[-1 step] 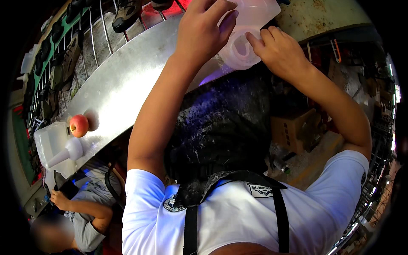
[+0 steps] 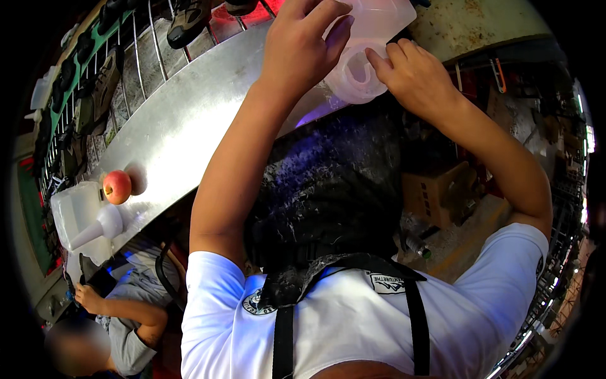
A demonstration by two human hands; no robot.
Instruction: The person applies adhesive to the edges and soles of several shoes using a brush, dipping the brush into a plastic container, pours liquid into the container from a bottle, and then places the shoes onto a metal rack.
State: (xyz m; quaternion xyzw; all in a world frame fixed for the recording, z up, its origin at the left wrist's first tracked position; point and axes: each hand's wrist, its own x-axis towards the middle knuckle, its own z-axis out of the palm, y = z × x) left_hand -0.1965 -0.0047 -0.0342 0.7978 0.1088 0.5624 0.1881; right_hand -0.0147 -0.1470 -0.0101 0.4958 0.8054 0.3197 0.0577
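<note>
At the top of the view my left hand [image 2: 310, 39] is over the workbench, its fingers curled and the thumb tip close to the index fingertip. What it pinches, if anything, I cannot make out. Just right of it stands a round translucent plastic tub [image 2: 353, 93] at the bench's near edge. My right hand [image 2: 416, 74] bends its fingers at the tub's right rim, one fingertip reaching over the opening. Behind the tub is a larger translucent plastic container [image 2: 379, 22], partly covered by my left hand.
A metal bench top [image 2: 170, 139] curves leftward, bearing an apple [image 2: 117, 187], a white nozzle bottle [image 2: 104, 225] and a clear container [image 2: 76, 205]. Shoes [image 2: 104, 88] sit on a wire rack behind. A co-worker's hand [image 2: 90, 298] is at lower left. A cardboard box [image 2: 432, 196] lies below right.
</note>
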